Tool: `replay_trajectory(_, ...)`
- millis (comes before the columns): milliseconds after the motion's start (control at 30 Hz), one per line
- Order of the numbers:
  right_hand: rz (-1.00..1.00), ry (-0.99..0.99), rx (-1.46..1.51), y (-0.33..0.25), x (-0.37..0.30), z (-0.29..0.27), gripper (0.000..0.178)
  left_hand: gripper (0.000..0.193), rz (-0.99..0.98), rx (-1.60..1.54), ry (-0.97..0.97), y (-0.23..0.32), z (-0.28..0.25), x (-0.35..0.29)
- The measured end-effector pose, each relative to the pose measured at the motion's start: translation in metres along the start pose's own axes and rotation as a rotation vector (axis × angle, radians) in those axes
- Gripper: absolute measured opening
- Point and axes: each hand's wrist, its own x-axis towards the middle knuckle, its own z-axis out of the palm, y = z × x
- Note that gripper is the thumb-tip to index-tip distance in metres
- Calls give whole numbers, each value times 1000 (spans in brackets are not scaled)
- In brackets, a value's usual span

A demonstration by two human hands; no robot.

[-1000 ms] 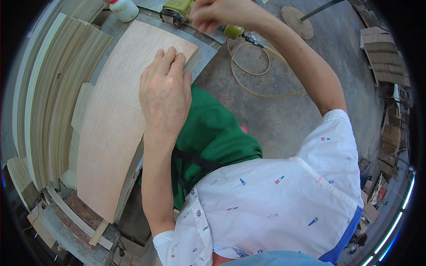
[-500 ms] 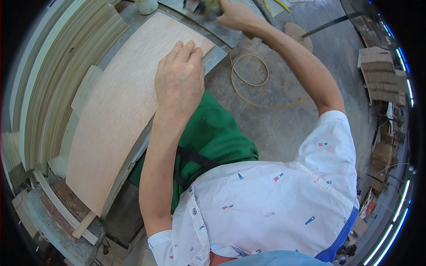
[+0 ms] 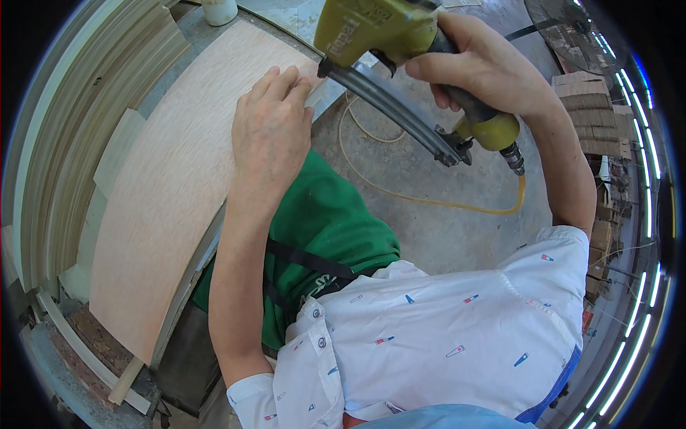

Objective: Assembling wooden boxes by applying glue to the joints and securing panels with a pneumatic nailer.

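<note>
A pale plywood panel point(image 3: 168, 171) lies across the workbench, its long edge towards my body. Near its far right corner, my left hand point(image 3: 271, 136) rests flat on it with fingers stretched out. My right hand point(image 3: 493, 71) is wrapped round the grip of a yellow-green air nail gun point(image 3: 371, 32). The gun is held up in the air beyond my left hand, with its dark magazine slanting down to the right. A yellowish air hose point(image 3: 464, 208) runs from the base of its handle down to the floor.
Long stacked wood strips point(image 3: 93, 136) stand along the left. A white tub point(image 3: 219, 10) sits at the far end of the bench. Thin wooden slats point(image 3: 127, 380) stick out at the lower left. Piled brown boards point(image 3: 586, 107) stand at the right.
My right hand has brought the nail gun from the far edge of view closer and to the right, so it now shows whole. My left hand stays on the panel.
</note>
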Motion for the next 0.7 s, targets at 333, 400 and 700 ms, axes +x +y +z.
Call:
replay_trajectory(333,878,215,-211,-22,12,19,28,33,-11,14,-8,-1,1,-2)
replay_trajectory(400,1166,139,-181,-38,37,15,27,33,-17,20,-11,-2,0,-2)
replay_trajectory(700,932,122,-256,-18,16,12,30,33,5,17,17,-3,1,-2)
